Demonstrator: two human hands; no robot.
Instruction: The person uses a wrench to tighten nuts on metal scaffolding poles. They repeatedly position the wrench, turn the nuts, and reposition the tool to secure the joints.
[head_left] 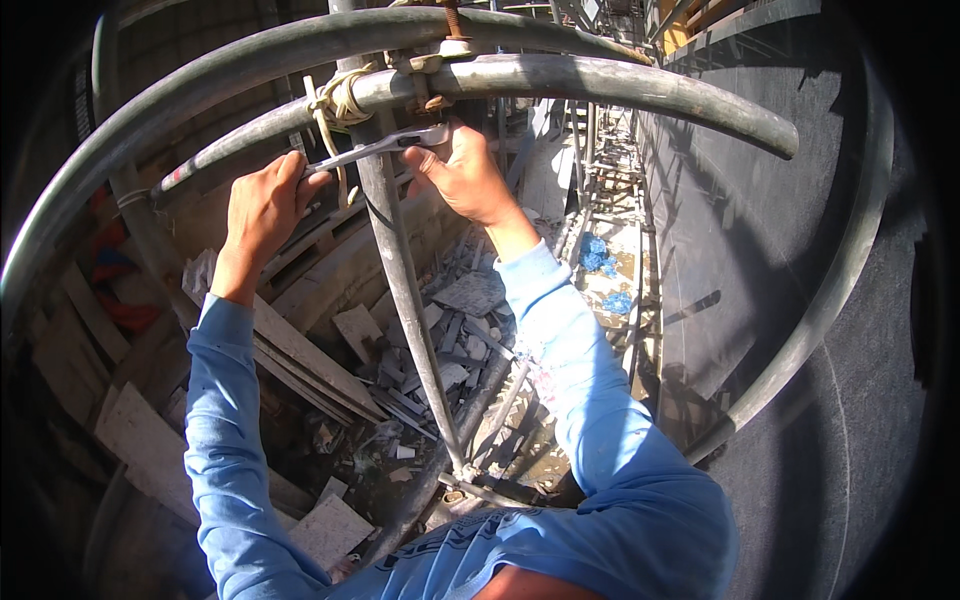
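A metal wrench (372, 148) lies across the upright scaffold pole (390, 230). My left hand (265, 212) is closed around its handle end. At the other end, my right hand (468, 178) grips the wrench head, thumb and fingers around it, just under a rusty scaffold clamp (424, 82). That clamp sits on the horizontal scaffold tube (560, 76), with a threaded bolt (453, 22) rising above it. Left of the clamp, pale cord (336, 100) is wound round the tube and its loose ends hang down. Whether the wrench's jaw is seated on a nut is hidden.
A second curved-looking tube (250, 65) passes above. Below lie broken board pieces (470, 290) and long planks (310, 360). Blue crumpled plastic (596, 255) lies farther right. A dark wall (760, 250) runs along the right, with another tube (800, 350) in front.
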